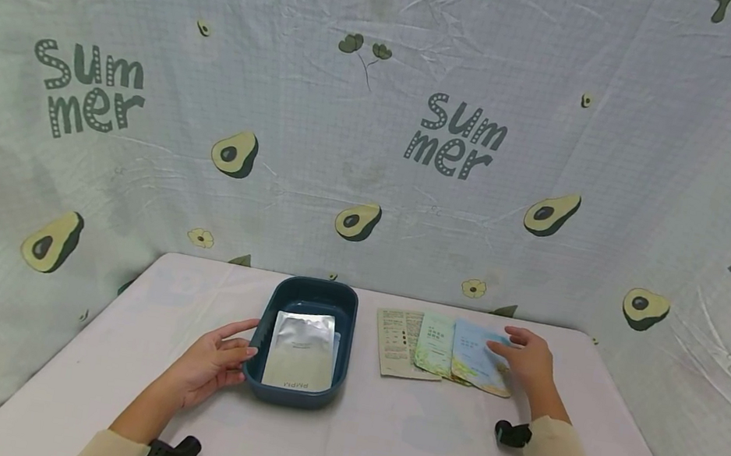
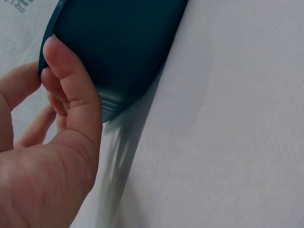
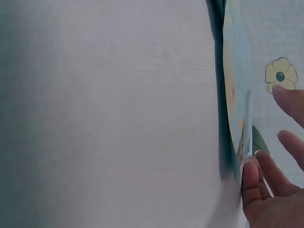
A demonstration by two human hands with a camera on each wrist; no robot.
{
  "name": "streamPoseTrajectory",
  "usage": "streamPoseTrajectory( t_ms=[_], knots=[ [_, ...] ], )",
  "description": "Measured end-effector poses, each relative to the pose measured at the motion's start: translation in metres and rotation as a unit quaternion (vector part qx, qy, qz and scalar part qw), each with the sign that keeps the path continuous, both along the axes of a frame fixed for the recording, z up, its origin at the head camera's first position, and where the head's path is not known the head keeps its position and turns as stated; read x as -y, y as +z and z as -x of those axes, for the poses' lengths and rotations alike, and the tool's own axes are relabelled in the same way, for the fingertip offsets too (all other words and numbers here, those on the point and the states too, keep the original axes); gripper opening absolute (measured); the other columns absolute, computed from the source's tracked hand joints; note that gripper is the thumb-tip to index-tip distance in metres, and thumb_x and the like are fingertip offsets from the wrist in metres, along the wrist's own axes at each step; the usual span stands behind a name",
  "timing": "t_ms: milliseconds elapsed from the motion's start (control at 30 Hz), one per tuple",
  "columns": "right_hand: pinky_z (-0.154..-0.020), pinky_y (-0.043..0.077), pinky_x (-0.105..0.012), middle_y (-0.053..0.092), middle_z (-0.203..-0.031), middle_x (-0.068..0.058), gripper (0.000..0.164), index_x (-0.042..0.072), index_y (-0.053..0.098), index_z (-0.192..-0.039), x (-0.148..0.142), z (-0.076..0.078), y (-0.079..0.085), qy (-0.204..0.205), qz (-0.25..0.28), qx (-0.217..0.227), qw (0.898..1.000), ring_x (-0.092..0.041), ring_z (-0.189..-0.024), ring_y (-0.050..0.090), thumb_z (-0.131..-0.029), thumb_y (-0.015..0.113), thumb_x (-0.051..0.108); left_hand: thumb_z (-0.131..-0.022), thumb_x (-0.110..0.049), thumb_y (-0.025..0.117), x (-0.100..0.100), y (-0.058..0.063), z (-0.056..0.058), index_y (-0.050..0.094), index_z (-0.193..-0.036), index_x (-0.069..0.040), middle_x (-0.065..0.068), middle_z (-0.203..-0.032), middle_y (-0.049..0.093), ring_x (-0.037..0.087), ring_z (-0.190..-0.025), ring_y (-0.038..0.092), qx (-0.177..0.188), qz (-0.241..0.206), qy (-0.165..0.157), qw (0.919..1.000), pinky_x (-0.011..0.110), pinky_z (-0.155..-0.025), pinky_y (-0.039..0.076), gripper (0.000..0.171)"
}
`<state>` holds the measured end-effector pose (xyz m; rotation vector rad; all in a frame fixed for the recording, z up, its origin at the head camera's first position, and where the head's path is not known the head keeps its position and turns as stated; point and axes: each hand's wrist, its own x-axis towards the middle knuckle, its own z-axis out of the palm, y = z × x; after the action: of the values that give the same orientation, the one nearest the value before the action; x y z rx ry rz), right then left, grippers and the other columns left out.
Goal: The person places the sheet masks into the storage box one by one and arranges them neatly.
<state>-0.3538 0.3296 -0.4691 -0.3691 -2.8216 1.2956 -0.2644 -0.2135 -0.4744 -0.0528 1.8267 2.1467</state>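
A dark blue basin (image 1: 267,308) stands upright on the table, and my left hand (image 1: 214,363) holds its left wall. In the left wrist view, bent fingers (image 2: 71,76) meet the outer wall right at the rim. Inside the basin lies a silvery flat packet (image 1: 300,352), with a pale blue edge showing under it. To the right, flat packets overlap: a beige one (image 1: 398,343) with print, a light green one (image 1: 436,341) and a light blue one (image 1: 478,347). My right hand (image 1: 530,363) is at the blue packet's right edge, fingers spread, fingertips at the edge in the right wrist view.
The white-covered table (image 1: 389,452) carries both groups. Behind and beside it hangs a pale cloth (image 1: 304,116) printed with avocados, flowers and lettering. Black wrist cameras sit on my left (image 1: 172,453) and right (image 1: 512,434) wrists.
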Motion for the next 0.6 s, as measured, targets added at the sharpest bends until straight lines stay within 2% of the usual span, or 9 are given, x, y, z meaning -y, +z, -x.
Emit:
streamPoseTrajectory(
  t_ms=[600],
  knots=[
    [-0.114, 0.039, -0.06, 0.046, -0.147, -0.033, 0.068, -0.003, 0.049, -0.145, 0.003, 0.012, -0.002, -0.01, -0.04, 0.037, 0.998, -0.049, -0.134, 0.045, -0.09, 0.078, 0.022, -0.099, -0.009, 0.067, 0.001, -0.001, 0.0, 0.024, -0.162, -0.009, 0.0, -0.102, 0.066, 0.01, -0.072, 0.063, -0.004, -0.007, -0.003, 1.0, 0.022, -0.068, 0.058, 0.077]
  ],
)
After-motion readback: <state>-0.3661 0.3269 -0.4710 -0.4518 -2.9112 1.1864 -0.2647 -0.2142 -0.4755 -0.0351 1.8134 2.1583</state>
